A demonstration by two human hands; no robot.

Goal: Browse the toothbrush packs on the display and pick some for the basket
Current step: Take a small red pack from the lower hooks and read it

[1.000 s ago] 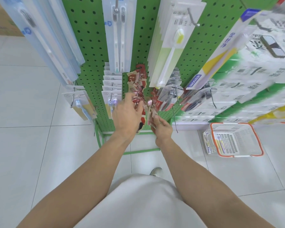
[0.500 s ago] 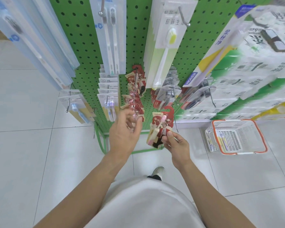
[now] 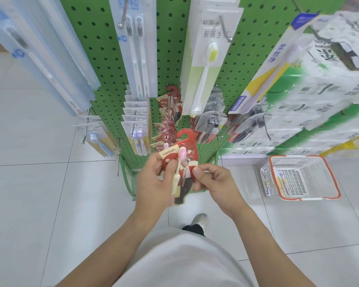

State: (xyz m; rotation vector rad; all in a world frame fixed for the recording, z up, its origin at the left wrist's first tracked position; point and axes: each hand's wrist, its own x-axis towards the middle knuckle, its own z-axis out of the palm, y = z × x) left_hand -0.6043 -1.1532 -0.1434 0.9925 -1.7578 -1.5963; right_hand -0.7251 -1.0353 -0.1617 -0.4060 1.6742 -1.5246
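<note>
I hold 1 red pack (image 3: 184, 162) in front of the green pegboard (image 3: 104, 48), clear of its hook. My left hand (image 3: 153, 183) pinches its left side, thumb over the front by the pink brush head, fingers behind. My right hand (image 3: 214, 183) nips the right edge between thumb and forefinger, the other fingers curled in. Both hands are closed on the same pack, none spread wide.

The basket (image 3: 298, 179) sits on the floor to my right, well apart from my hands, with at least 1 pack already lying in it.

What could go wrong, as I judge it: the card is thin and oddly shaped, and my right grip is only on its rim. If I let go with the left first, the pack may swing or slip out. The basket is low and off to the side, so a drop from here could hit the orange rim and land on the tiles. The bare hook ends (image 3: 222, 136) jut out beside my hands; a careless swing right could snag the card's hanger loop or scrape my knuckles.
</note>
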